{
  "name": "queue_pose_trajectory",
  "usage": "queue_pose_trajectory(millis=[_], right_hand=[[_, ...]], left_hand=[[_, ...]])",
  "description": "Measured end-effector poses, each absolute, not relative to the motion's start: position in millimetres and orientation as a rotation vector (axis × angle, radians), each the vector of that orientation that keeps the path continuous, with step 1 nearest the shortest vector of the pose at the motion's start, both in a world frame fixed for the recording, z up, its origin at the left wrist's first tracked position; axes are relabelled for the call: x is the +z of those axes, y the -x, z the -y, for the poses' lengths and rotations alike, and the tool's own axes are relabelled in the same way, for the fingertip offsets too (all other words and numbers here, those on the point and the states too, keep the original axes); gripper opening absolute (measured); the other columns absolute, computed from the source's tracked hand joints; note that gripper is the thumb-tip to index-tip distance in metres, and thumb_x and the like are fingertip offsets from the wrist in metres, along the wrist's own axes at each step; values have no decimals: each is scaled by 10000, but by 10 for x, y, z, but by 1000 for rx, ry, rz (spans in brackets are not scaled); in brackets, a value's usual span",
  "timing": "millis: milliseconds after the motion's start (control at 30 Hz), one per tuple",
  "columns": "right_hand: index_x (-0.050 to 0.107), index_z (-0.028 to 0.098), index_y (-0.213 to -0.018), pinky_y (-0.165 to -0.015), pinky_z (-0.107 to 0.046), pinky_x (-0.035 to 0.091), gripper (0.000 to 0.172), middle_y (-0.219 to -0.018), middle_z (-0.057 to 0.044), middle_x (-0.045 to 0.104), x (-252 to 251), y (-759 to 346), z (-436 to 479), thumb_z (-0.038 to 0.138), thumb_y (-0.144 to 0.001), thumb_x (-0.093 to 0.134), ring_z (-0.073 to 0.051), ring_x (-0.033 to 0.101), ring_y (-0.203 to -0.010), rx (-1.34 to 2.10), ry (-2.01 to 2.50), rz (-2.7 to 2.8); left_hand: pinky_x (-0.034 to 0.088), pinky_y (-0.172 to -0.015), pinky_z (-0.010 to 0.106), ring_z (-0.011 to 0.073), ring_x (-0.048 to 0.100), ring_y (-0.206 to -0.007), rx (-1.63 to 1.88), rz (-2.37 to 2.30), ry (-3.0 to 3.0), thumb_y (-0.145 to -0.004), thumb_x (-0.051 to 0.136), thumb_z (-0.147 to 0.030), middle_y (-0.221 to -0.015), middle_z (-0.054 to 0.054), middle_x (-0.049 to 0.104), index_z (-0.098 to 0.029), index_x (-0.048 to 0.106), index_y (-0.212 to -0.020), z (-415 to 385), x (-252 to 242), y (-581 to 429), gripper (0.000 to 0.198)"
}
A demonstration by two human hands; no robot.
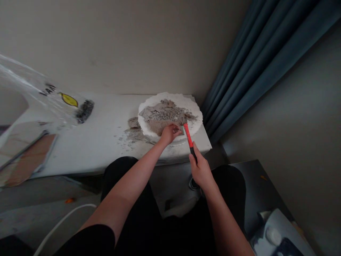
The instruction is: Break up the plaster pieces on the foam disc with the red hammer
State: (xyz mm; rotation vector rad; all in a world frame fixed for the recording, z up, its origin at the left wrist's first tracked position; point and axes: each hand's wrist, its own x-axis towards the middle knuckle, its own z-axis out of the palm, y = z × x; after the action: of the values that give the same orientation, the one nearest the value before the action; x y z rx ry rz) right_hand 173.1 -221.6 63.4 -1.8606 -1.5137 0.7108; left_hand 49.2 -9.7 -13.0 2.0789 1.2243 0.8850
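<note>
Red-handled hammer (188, 136) gripped closed in right hand (201, 171); left hand (169, 133) curled on gray rubble (162, 115), hold unclear; stray blow could hit that hand

A black fabric short sleeve (90, 241) on the left arm; black cloth legwear (119, 174) on both legs; a bare left hand (170, 133); a bare right hand (201, 170).

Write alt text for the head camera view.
A right hand grips a red-handled hammer while a left hand rests on crumbled grey material heaped on a round white slab. The slab sits on a flat white table beside a dark blue curtain.
</note>
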Motion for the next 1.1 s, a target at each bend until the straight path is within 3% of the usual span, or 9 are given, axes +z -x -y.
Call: queue_pose_trajectory(millis=[100,233,333,600,900,1100], right_hand=[[262,238,-1566,-964,-411,481,603,-1295,-123,648,606,-1727,2204,339,-986,390,-294,645,-1139,701,1872,1507],[284,222,-1560,-922,-401,499,609,-1230,-140,680,550,-1725,2205,324,-974,415,-305,658,-1110,742,1917,1509],[258,242,-1567,-922,-406,495,606,-1210,-130,690,522,-1729,2229,336,-984,394,-296,670,-1081,702,1917,1515],[256,238,-1567,-861,-395,512,610,-1099,-132,725,432,-1726,2224,341,-983,399,-303,695,-1009,704,1974,1526],[284,230,-1560,-943,-416,489,597,-1250,-131,670,467,-1829,2188,353,-984,383,-303,633,-1151,635,1931,1539],[260,255,-1568,-887,-448,503,605,-1174,-129,698,748,-2117,1540,342,-984,396,-328,679,-1020,436,2066,1666]], left_hand=[[486,-715,285,125,576,-651,849,-1234,-2074,-776,688,-291,-973,83,680,-135,699,-911,94,-116,-484,206],[499,-779,309,174,623,-816,905,-1281,-2019,-756,618,-168,-997,76,683,-158,642,-996,122,-76,-469,242],[501,-714,281,130,607,-731,1024,-1261,-1846,-749,565,-119,-1030,61,678,-168,554,-1121,140,-38,-448,375],[445,-589,219,65,525,-564,1107,-1241,-1734,-780,529,-145,-1016,35,667,-184,499,-1171,100,66,-296,393],[501,-750,291,151,621,-764,999,-1247,-2035,-785,509,-162,-944,44,672,-182,606,-1047,120,187,25,280],[493,-820,343,217,616,-898,714,-1325,-2431,-855,480,-213,-1010,91,652,-183,673,-1024,192,226,177,258]])
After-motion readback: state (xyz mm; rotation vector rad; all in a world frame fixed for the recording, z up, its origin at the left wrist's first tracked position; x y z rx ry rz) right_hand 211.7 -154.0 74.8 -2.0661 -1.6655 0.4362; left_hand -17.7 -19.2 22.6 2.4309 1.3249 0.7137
